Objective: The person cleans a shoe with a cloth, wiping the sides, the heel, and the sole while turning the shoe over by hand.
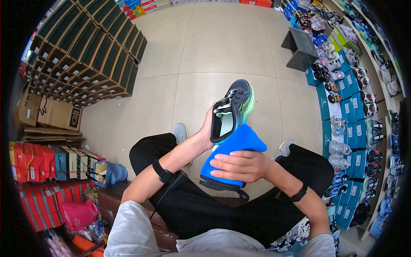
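Observation:
A dark sneaker point(238, 103) with green and yellow on its side is held out in front of me, toe pointing away. My left hand point(208, 125) grips it from the left at the heel and collar, its fingertips hidden behind the shoe. A soft blue cloth point(231, 143), with a black hem and a small black loop at its near end, touches the sneaker's heel side. My right hand point(242, 166) is closed over this cloth, fingers curled across its upper face, the thumb out of sight.
Stacked dark boxes point(81, 47) stand at the left, with red shoeboxes point(40, 205) and a pink bag point(80, 214) below. Shelves of shoes and teal boxes point(353, 128) line the right. A dark grey stool point(299, 49) stands on the tiled floor point(222, 51).

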A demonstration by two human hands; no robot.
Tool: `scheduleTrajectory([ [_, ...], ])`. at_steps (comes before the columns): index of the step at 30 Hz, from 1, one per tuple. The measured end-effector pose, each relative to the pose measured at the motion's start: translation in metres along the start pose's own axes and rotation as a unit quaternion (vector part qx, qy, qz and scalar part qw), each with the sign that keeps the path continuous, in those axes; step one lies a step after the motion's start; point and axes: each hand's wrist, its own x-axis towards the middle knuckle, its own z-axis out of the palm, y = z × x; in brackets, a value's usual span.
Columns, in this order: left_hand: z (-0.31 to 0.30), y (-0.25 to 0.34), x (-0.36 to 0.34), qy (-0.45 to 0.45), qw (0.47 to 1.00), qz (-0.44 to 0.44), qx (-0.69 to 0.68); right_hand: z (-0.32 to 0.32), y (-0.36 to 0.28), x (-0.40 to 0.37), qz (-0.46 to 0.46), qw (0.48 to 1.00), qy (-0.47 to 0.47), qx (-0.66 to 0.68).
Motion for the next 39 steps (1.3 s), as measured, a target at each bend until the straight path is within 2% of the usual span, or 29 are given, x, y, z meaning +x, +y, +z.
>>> scheduleTrajectory([
  [1,0.000,0.001,0.001,-0.005,1.000,-0.003,-0.007,-0.001,0.001,0.000,0.015,1.000,0.007,0.002],
  [4,0.006,0.003,-0.003,-0.104,0.992,-0.039,-0.060,-0.004,0.005,-0.004,0.076,0.996,0.027,0.028],
  [7,0.003,0.004,-0.002,-0.115,0.991,-0.052,-0.043,-0.006,0.009,-0.004,0.148,0.985,0.063,0.059],
  [10,0.004,0.005,-0.007,-0.178,0.975,-0.104,-0.077,-0.008,0.017,-0.003,0.214,0.963,0.102,0.129],
  [11,0.007,0.002,-0.010,-0.044,0.997,-0.069,0.009,-0.008,0.023,-0.006,0.225,0.960,0.102,0.134],
  [12,0.007,0.003,-0.007,-0.098,0.993,-0.068,-0.026,-0.010,0.026,-0.005,0.243,0.955,0.104,0.135],
  [15,0.013,-0.002,-0.007,0.031,0.999,-0.009,0.034,-0.010,0.034,-0.005,0.304,0.932,0.136,0.145],
  [19,0.017,-0.002,-0.005,0.004,0.999,-0.022,0.043,-0.015,0.044,-0.007,0.385,0.904,0.139,0.124],
  [22,0.030,-0.003,-0.009,0.020,0.999,-0.036,0.030,-0.015,0.049,-0.008,0.436,0.883,0.152,0.086],
  [26,0.026,-0.002,-0.008,0.013,0.998,-0.053,0.036,-0.011,0.050,-0.012,0.439,0.881,0.160,0.079],
  [32,0.015,-0.002,-0.003,0.002,0.999,-0.053,0.003,0.004,0.033,-0.011,0.385,0.896,0.190,0.109],
  [35,0.010,-0.003,-0.005,0.000,0.998,-0.066,-0.019,0.007,0.020,-0.009,0.368,0.909,0.162,0.111],
  [38,0.024,-0.003,-0.015,0.075,0.996,-0.032,0.034,0.011,0.007,-0.009,0.328,0.928,0.139,0.106],
  [39,0.019,0.000,-0.013,0.042,0.997,-0.047,0.035,0.012,0.003,-0.008,0.310,0.936,0.132,0.100],
])
